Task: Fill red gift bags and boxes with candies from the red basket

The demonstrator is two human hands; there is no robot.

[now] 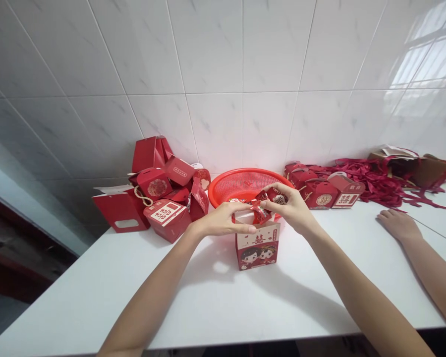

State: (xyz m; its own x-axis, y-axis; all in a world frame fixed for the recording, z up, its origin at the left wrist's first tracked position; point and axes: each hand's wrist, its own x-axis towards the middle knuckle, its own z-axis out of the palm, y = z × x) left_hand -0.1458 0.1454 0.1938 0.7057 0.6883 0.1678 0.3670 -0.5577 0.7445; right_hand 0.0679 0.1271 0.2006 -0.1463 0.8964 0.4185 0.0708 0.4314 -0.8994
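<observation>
A red and cream paper gift box (pixel 257 250), printed with two cartoon figures, stands upright on the white table with its top open. My left hand (pixel 223 218) is closed on its upper left edge, the thumb lying across the front. Above the opening, my right hand (pixel 292 206) pinches red wrapped candy (pixel 262 213). Exactly how many pieces it holds is hidden by the fingers. Right behind the box sits a red plastic basket (pixel 241 177), its inside partly covered by my hands.
Several red gift boxes (pixel 167 220) are piled at the left against the tiled wall. More small boxes (pixel 321 194) stand at the right, beside a heap of dark red ribbons (pixel 371 181). Another person's hand (pixel 399 225) rests on the table (pixel 96 292) at the right.
</observation>
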